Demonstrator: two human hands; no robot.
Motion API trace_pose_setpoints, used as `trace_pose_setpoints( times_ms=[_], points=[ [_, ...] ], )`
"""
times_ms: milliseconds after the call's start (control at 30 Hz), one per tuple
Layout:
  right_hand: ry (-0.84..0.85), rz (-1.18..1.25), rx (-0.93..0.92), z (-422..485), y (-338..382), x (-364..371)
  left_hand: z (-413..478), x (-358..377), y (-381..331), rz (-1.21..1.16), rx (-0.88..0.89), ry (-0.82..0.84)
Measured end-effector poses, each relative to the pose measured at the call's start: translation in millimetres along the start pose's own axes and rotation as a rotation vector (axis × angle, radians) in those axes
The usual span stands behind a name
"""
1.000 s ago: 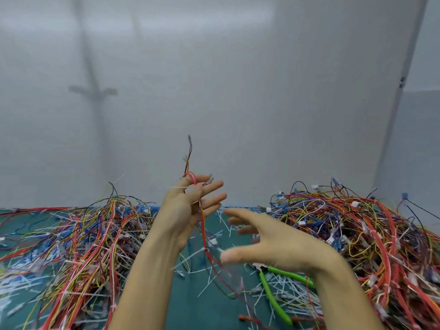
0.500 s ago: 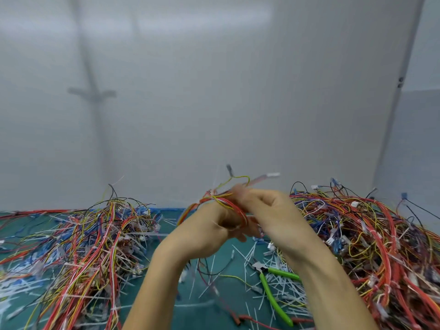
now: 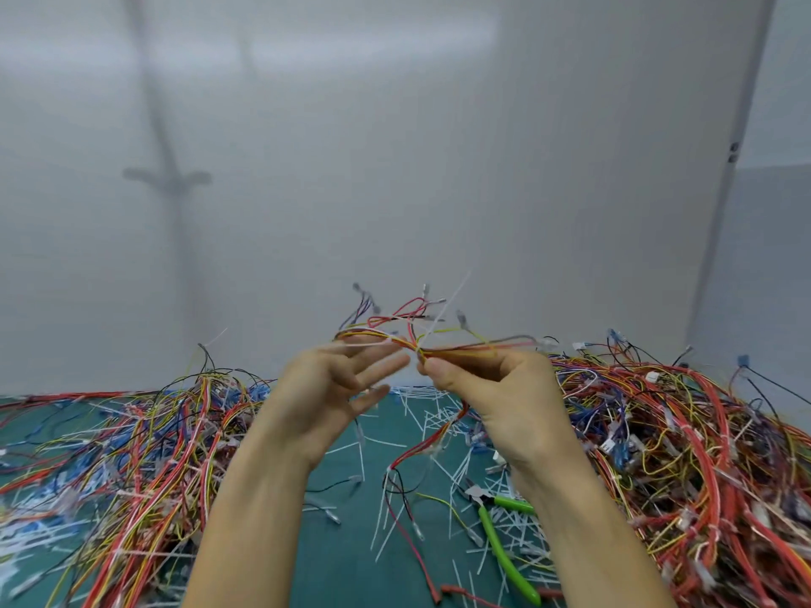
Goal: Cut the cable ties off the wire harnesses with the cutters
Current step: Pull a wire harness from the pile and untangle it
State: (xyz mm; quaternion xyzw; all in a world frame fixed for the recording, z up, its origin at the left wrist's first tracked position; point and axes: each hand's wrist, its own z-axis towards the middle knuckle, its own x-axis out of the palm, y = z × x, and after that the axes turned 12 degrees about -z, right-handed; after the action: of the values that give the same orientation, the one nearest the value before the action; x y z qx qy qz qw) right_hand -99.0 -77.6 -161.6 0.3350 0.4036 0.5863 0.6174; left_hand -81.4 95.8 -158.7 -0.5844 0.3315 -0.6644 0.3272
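While lifted above the cutters (image 3: 482, 502), wire harness (image 3: 456, 344): pinched in right hand (image 3: 496, 401), white cable tie (image 3: 447, 309) sticking up. Left hand (image 3: 324, 388): apart, fingers straight and spread, tips at the wires. Cutters: unheld on green mat (image 3: 342, 563). Wire piles: left (image 3: 145, 454) and right (image 3: 702, 454) of cutters.
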Motion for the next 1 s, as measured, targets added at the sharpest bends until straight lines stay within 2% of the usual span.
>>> trace_pose_setpoints(
  times_ms=[67,100,133,267,400,467,533,700,867,1000],
  points=[
    [0.014,-0.066,0.034,0,-2,-1,-2,-2,-9,-0.308,0.004,0.026],
    [0.031,-0.09,0.054,-1,-4,-1,-2,-4,-11,-0.353,0.021,0.032],
    [0.068,-0.112,0.075,-1,-5,-2,-2,-4,-11,-0.329,0.051,0.024],
    [0.315,-0.271,0.15,-4,-6,-8,-2,0,-5,0.018,0.218,-0.073],
    [0.372,-0.476,0.163,-4,-5,-17,-3,1,-1,0.268,0.3,-0.098],
    [0.336,-0.488,0.139,-3,-2,-19,-2,0,1,0.417,0.363,-0.117],
    [0.218,-0.41,0.079,-2,3,-20,-2,0,2,0.545,0.401,-0.099],
    [0.008,-0.39,-0.151,-3,10,-12,-5,7,4,0.867,0.432,0.086],
    [-0.099,-0.394,-0.157,-4,4,3,-10,22,13,1.127,0.511,0.17],
    [-0.23,-0.192,-0.098,0,0,-1,-13,27,12,1.157,0.498,0.223]
  ],
)
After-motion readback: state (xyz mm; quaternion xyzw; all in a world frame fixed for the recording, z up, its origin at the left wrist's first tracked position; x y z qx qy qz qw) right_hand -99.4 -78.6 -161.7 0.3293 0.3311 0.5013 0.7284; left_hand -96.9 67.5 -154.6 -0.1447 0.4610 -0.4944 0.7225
